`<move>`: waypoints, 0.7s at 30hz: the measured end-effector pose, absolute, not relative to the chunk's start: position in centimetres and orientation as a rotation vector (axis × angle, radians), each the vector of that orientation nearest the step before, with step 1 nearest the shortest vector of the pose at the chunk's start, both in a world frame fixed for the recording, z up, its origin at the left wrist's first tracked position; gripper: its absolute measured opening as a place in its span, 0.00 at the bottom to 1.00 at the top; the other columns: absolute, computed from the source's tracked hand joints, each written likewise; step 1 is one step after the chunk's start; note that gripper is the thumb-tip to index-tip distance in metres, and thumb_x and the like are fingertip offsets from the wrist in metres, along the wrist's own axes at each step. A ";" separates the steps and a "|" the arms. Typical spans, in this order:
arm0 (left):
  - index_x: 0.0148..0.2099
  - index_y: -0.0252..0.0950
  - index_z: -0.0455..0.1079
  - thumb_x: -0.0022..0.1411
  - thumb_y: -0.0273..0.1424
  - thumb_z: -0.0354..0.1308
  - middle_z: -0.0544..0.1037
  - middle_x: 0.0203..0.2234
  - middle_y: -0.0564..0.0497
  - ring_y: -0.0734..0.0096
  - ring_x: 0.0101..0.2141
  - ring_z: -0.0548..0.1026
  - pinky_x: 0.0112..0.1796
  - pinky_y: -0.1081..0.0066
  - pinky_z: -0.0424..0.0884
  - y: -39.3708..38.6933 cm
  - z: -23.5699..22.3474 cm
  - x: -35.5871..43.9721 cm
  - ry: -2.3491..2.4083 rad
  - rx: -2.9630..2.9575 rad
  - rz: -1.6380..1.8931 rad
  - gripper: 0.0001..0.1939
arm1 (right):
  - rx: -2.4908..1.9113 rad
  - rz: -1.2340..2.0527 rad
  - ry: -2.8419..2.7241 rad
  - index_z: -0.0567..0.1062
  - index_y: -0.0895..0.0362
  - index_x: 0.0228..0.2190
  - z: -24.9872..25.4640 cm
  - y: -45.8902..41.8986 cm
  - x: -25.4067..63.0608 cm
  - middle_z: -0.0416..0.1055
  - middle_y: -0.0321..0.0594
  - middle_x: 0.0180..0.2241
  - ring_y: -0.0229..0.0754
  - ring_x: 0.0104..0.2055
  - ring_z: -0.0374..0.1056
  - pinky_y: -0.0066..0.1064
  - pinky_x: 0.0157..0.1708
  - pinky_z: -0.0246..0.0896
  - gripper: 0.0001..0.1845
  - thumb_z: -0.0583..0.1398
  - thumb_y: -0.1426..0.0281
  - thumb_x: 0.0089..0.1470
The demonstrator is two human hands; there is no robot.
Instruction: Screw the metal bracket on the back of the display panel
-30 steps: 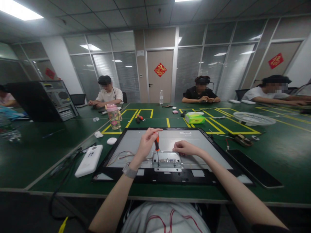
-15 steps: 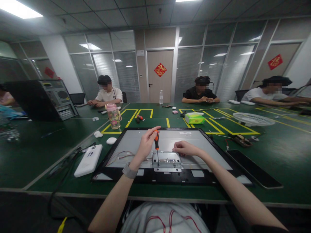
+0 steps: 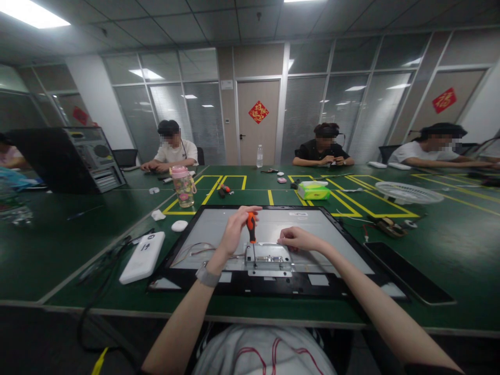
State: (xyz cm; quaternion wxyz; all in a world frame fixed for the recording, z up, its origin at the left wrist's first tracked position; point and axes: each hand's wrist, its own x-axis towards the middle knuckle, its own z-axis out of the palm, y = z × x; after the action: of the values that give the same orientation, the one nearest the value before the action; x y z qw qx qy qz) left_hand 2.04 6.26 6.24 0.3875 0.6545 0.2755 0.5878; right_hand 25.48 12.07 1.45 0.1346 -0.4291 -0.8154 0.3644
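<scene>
A large flat display panel (image 3: 312,229) with a black frame lies on the green table in front of me. On its near side sits a silvery metal bracket (image 3: 269,266). My left hand (image 3: 233,229) holds an orange and black screwdriver (image 3: 251,221) by its handle, thumb and fingers around the upper end. The shaft points down, nearly upright, with its tip at the left part of the bracket. My right hand (image 3: 297,238) rests by the bracket's far right corner, fingers curled and pinched together; what they grip, if anything, is hidden. Thin cables (image 3: 199,249) run left from the bracket.
Left of the panel lie a white power bank (image 3: 142,258), a white round object (image 3: 179,226) and black cables. A phone (image 3: 408,272) lies at right. Beyond stand a pink-lidded bottle (image 3: 182,187) and a green tissue pack (image 3: 313,190). Several people sit across the table.
The left fingers have shifted slightly over the top of the screwdriver handle, which has turned or tilted a little. My right hand stays in place.
</scene>
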 end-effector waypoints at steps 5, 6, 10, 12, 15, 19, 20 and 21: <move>0.49 0.32 0.72 0.61 0.34 0.52 0.78 0.35 0.45 0.67 0.38 0.73 0.44 0.69 0.66 6.1 6.3 2.0 0.689 1.627 1.449 0.17 | -1.209 1.074 -2.362 0.67 0.59 0.27 0.9 12.5 25.7 0.62 0.32 0.17 0.31 0.17 0.57 0.22 0.17 0.52 0.19 0.56 0.54 0.52; 0.48 0.32 0.72 0.60 0.34 0.55 0.78 0.34 0.45 0.67 0.38 0.74 0.44 0.68 0.66 6.1 6.3 2.1 0.704 1.633 1.448 0.17 | -1.201 1.075 -2.362 0.67 0.59 0.27 0.8 12.6 25.7 0.62 0.32 0.18 0.31 0.17 0.57 0.22 0.17 0.52 0.19 0.56 0.54 0.52; 0.41 0.33 0.75 0.55 0.34 0.61 0.77 0.32 0.48 0.72 0.32 0.73 0.36 0.73 0.68 6.1 6.3 2.1 0.762 1.670 1.487 0.13 | -1.210 1.063 -2.359 0.67 0.59 0.27 0.8 12.8 25.6 0.62 0.32 0.18 0.31 0.17 0.57 0.21 0.16 0.51 0.19 0.56 0.54 0.52; 0.41 0.34 0.76 0.56 0.34 0.59 0.76 0.33 0.49 0.73 0.32 0.72 0.35 0.74 0.67 6.3 6.2 2.1 0.754 1.694 1.509 0.12 | -1.227 1.060 -2.355 0.67 0.59 0.27 1.0 12.7 25.5 0.62 0.32 0.18 0.31 0.17 0.57 0.21 0.16 0.51 0.19 0.56 0.54 0.52; 0.47 0.35 0.73 0.62 0.34 0.52 0.77 0.35 0.47 0.70 0.37 0.74 0.41 0.70 0.68 6.3 6.1 2.1 0.658 1.670 1.464 0.15 | -1.231 1.062 -2.357 0.67 0.59 0.27 1.1 12.6 25.5 0.63 0.32 0.18 0.31 0.18 0.58 0.22 0.16 0.51 0.19 0.56 0.54 0.52; 0.50 0.34 0.71 0.60 0.35 0.55 0.77 0.35 0.45 0.67 0.37 0.75 0.42 0.67 0.69 5.9 6.4 2.2 0.665 1.670 1.406 0.17 | -1.217 1.056 -2.364 0.67 0.59 0.27 1.0 12.5 25.5 0.62 0.32 0.18 0.31 0.18 0.58 0.22 0.16 0.51 0.20 0.56 0.53 0.52; 0.48 0.33 0.72 0.59 0.35 0.57 0.77 0.34 0.46 0.68 0.35 0.75 0.39 0.69 0.69 5.8 6.4 2.2 0.687 1.684 1.406 0.16 | -1.217 1.055 -2.363 0.67 0.59 0.27 1.0 12.5 25.5 0.62 0.32 0.18 0.31 0.18 0.58 0.22 0.17 0.51 0.20 0.56 0.53 0.52; 0.46 0.33 0.73 0.57 0.34 0.59 0.76 0.33 0.47 0.70 0.33 0.74 0.37 0.71 0.69 5.7 6.5 2.3 0.701 1.699 1.412 0.15 | -1.216 1.054 -2.362 0.67 0.59 0.27 0.9 12.5 25.5 0.63 0.32 0.18 0.32 0.18 0.58 0.22 0.17 0.51 0.20 0.56 0.53 0.51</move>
State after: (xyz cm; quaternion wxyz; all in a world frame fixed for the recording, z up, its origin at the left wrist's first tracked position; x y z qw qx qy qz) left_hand 2.26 5.70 6.48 0.4005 0.6716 0.2773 0.5582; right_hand 25.52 12.51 0.95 0.1411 -0.4213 -0.8181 0.3651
